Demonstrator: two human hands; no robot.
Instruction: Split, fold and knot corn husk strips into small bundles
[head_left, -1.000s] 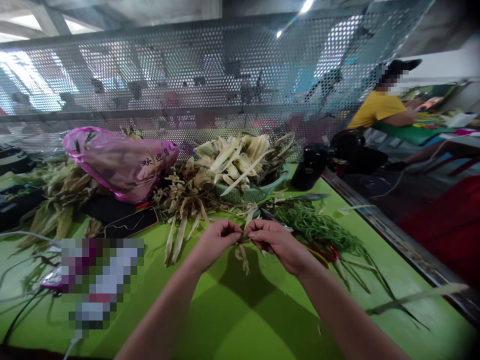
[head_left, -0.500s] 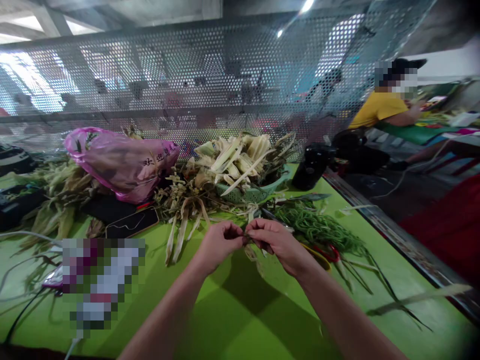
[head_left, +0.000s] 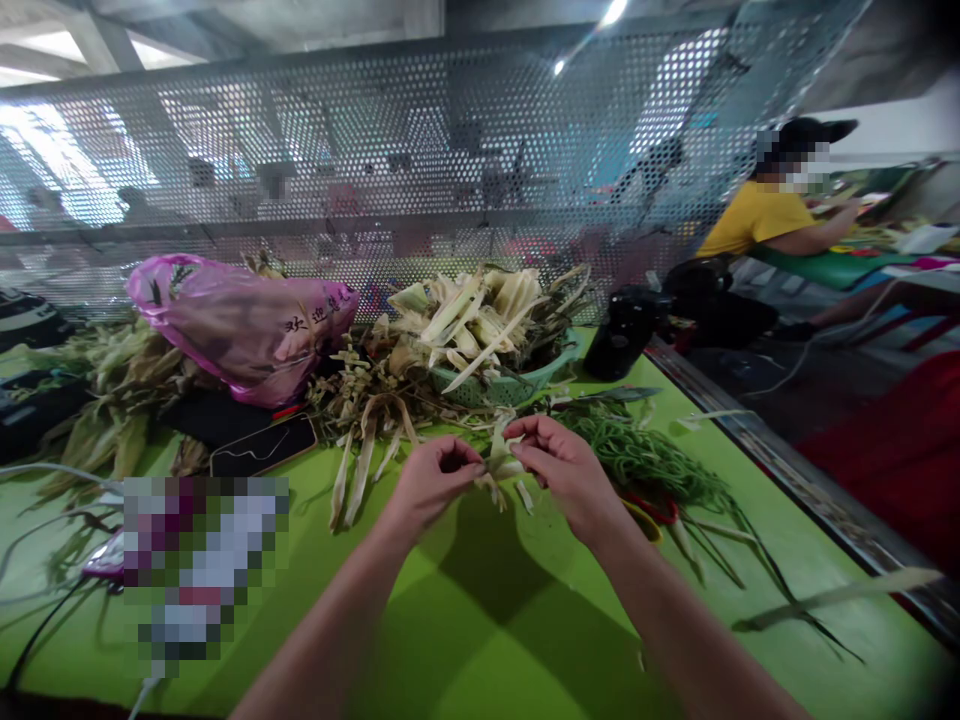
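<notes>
Dried husk piece (head_left: pixel 492 490), small and tan, is hanging between a person's two bare hands, just above a bright green surface (head_left: pixel 465 640) and near the middle of the view. The left hand (head_left: pixel 439 485) is holding it, with thumb and forefinger pinching closely at its upper end, while thin loose ends are dangling below.

The change is showing at the right hand (head_left: pixel 570 470). Half a second ago its fingertips were meeting the left ones around the piece; now they are standing slightly apart and higher. The right thumb and forefinger are leaving a narrow gap, and a pale husk strip (head_left: pixel 501 450) is showing beside them; whether these fingers are gripping any of it, I cannot tell. The left fingers are staying almost where they were, so the left hand now appears to be doing the steadying, and the right seems freer to adjust its hold.

Around the hands, little else is shifting. A pale scrap (head_left: pixel 524 496) is lying on the surface below the right fingers. Behind the hands, a green basket (head_left: pixel 517 388) is holding a heap of pale husks (head_left: pixel 472 315). To the right, a tangle of green strands (head_left: pixel 660 460) is lying near red and yellow loops (head_left: pixel 656 512), possibly scissor handles.
</notes>
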